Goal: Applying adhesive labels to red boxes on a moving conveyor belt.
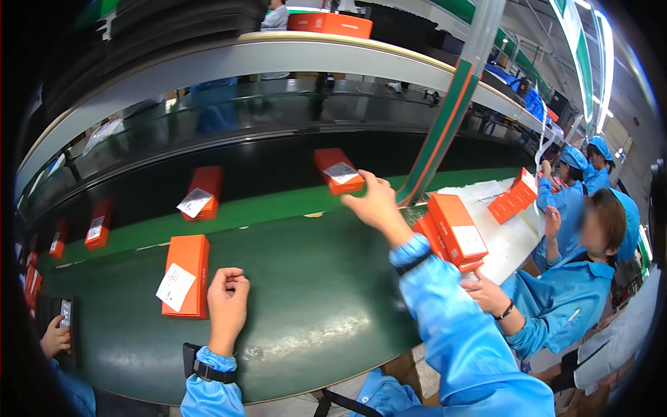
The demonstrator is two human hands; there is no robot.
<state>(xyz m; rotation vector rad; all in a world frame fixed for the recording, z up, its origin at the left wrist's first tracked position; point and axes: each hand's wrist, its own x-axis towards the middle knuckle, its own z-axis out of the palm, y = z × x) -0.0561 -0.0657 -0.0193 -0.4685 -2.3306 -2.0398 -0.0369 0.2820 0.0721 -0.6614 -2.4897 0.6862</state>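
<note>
On the green work surface lies an orange box [197, 257] with a white label that hangs loose over its left edge. Just right of it is my left hand [228, 306], its fingers curled in and nothing visible in them. My right hand [379, 206] reaches out to the far belt, thumb and fingers apart at the near right corner of another orange box [332, 162], also labelled in white. Whether the fingertips touch that corner, I cannot tell.
More labelled orange boxes [207, 182] lie along the dark belt [271, 167] to the left. A green post [445, 128] stands right of my right hand. At right, a co-worker [556, 292] has a hand at stacked orange boxes [455, 222]. Another person's hand [55, 337] holds a dark device, far left.
</note>
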